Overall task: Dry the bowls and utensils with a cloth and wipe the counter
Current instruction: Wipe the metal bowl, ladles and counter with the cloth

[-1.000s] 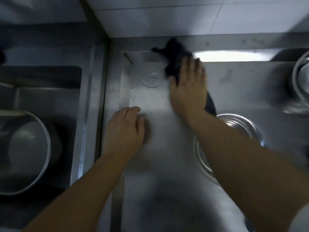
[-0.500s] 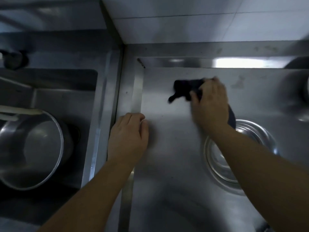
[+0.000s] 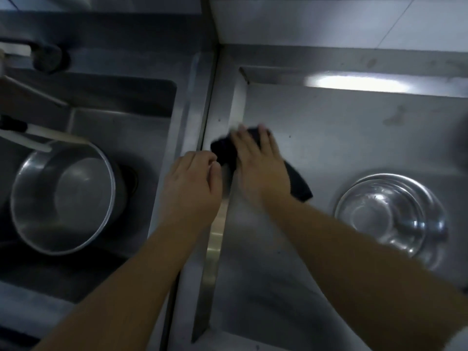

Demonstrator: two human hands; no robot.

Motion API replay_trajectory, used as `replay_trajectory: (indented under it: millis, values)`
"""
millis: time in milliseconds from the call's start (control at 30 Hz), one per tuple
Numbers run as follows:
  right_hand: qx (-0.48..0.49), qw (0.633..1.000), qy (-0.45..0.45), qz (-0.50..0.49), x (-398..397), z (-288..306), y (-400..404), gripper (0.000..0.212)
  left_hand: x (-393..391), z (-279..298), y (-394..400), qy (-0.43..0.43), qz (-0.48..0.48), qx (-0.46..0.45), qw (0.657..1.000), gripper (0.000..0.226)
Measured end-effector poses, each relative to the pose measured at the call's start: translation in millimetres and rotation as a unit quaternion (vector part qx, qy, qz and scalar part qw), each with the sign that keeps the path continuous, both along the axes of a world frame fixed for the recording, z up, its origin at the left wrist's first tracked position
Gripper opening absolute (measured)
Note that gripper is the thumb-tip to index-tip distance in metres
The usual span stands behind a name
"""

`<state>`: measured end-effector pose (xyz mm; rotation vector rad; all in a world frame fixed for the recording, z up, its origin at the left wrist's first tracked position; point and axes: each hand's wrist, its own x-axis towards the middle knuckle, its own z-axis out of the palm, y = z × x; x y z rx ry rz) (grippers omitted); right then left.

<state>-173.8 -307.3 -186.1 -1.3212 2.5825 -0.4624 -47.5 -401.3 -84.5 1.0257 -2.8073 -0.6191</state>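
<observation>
**Right hand presses the cloth on the counter**

The right hand (image 3: 260,165) lies flat, fingers straight, on the dark cloth (image 3: 225,152) at the left edge of the steel counter (image 3: 342,138). The left hand (image 3: 190,183) rests on the counter rim beside it, fingers loosely curled, holding nothing. A pot (image 3: 65,198) stands in the sink (image 3: 121,102); steel bowls (image 3: 390,216) sit stacked on the counter, right of the cloth

Viewpoint: one head-worn camera, above the steel counter (image 3: 342,138), looking steeply down.
Facing: toward the tiled wall (image 3: 329,19) beyond the counter's far edge.
Nearness: close; both forearms enter from the bottom of the frame.
Coverage: counter centre and right, sink basin (image 3: 106,102) to the counter's left.
Shared views: none; only this view.
</observation>
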Motion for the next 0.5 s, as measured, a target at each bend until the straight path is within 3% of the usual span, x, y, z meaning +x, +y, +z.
replay_trajectory:
  millis: [133, 233, 333, 433, 500]
  values:
    - [0.019, 0.974, 0.036, 0.224, 54, -11, 90, 0.066, -9, 5, 4, -0.003, -0.002, 0.005, 1.0, 0.017]
    - [0.04, 0.946, 0.045, 0.318, 38, -13, 110, 0.061, -12, 11, 14, -0.007, -0.017, 0.014, 1.0, 0.016]
    - [0.065, 0.969, 0.051, 0.231, -17, -11, 82, 0.06, -8, 17, 18, -0.021, -0.024, 0.025, 0.999, 0.017]
    - [0.057, 0.995, 0.064, 0.044, -88, -5, 60, 0.051, 0, 19, 21, -0.026, -0.017, 0.039, 0.999, 0.02]
    - [0.036, 0.994, 0.057, -0.085, -117, -4, 54, 0.053, 8, 19, 24, -0.028, -0.015, 0.041, 0.999, 0.022]
